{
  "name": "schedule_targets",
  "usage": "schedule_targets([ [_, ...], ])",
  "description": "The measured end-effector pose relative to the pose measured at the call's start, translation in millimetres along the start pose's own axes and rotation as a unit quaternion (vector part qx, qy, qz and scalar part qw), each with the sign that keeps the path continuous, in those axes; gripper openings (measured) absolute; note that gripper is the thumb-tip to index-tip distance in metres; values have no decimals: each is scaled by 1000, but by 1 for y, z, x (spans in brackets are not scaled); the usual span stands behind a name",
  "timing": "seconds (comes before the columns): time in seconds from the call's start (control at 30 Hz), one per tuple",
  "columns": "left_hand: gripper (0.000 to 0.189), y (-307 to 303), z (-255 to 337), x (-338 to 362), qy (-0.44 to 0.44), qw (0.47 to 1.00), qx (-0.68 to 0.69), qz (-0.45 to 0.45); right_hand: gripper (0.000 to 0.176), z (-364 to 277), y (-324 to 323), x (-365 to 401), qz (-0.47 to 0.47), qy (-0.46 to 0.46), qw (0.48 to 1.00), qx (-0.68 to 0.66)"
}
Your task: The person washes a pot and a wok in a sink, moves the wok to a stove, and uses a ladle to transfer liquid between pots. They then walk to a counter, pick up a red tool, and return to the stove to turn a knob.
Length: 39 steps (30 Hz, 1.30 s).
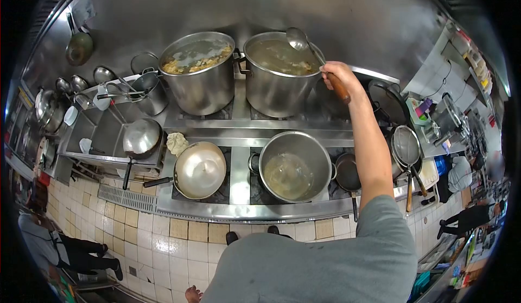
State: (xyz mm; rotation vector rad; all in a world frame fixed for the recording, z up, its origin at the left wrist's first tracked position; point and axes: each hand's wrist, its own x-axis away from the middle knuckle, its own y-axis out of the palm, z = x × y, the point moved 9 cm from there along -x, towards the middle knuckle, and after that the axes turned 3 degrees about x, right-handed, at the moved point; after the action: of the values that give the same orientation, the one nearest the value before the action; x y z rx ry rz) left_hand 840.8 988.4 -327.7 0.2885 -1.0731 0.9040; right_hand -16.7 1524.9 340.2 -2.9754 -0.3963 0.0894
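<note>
My right hand (343,76) is closed around the wooden handle of a ladle (297,39). The ladle's metal bowl hangs over the back rim area of the right stockpot (279,88), which holds cloudy broth. Beside it stands another tall stockpot (201,92), with yellowish pieces floating in its liquid. In front, a wide pot (296,140) has a little pale liquid at the bottom. My left hand (194,294) hangs low beside my body, partly hidden; its visible fingers look loosely apart, holding nothing.
A wok (201,170) sits on the front left burner, near a crumpled cloth (177,143). Right of the wide pot are a small frying pan (348,171) and a strainer (406,145). A sink (92,132) is at left. Other people (46,243) stand at both sides.
</note>
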Motion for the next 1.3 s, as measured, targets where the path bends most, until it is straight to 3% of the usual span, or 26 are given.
schedule_targets([
  [0.13,21,10,11,1,2,1000,-16,8,16,34,-12,-61,7,0,999,36],
  [0.27,21,14,12,2,1,1000,-22,14,16,53,2,-79,28,71,997,-22],
  [0.33,21,14,11,5,0,1000,-26,16,18,80,25,-97,-32,157,935,-318],
  [0.4,21,14,11,6,0,999,-30,18,24,83,30,-99,-27,157,907,-389],
  [0.47,20,14,10,7,0,999,-32,20,12,83,49,-108,-149,158,858,-466],
  [0.53,20,14,9,7,2,999,-31,21,18,74,55,-99,-143,140,849,-490],
  [0.6,20,12,8,6,3,999,-28,22,32,57,61,-79,-130,160,795,-570],
  [0.63,20,10,8,5,4,999,-24,20,32,51,64,-71,-129,160,795,-571],
  [0.83,20,6,14,-6,21,1000,-2,7,75,8,69,-43,-138,81,736,-658],
  [0.93,20,5,17,-11,30,999,11,-5,79,2,70,-33,-140,92,706,-688],
  [1.0,20,4,20,-12,35,999,24,-10,79,-7,72,-24,-141,80,704,-691],
  [1.07,20,0,21,-13,40,999,28,-5,68,-18,74,-13,-135,65,705,-693],
  [1.1,21,3,20,-15,36,999,24,-21,41,-21,70,-14,-139,24,715,-684],
  [1.13,22,5,20,-17,31,999,20,-38,41,-21,68,-13,-134,24,716,-685],
  [1.2,23,9,20,-21,26,998,20,-51,16,-19,68,-9,-117,52,718,-684],
  [1.23,23,10,20,-22,23,997,24,-63,29,-28,67,-2,-145,5,726,-672],
  [1.27,24,7,22,-23,29,998,15,-57,29,-30,67,3,-140,6,727,-673],
  [1.3,25,8,23,-25,30,998,4,-58,44,-33,67,8,-139,3,731,-668],
])
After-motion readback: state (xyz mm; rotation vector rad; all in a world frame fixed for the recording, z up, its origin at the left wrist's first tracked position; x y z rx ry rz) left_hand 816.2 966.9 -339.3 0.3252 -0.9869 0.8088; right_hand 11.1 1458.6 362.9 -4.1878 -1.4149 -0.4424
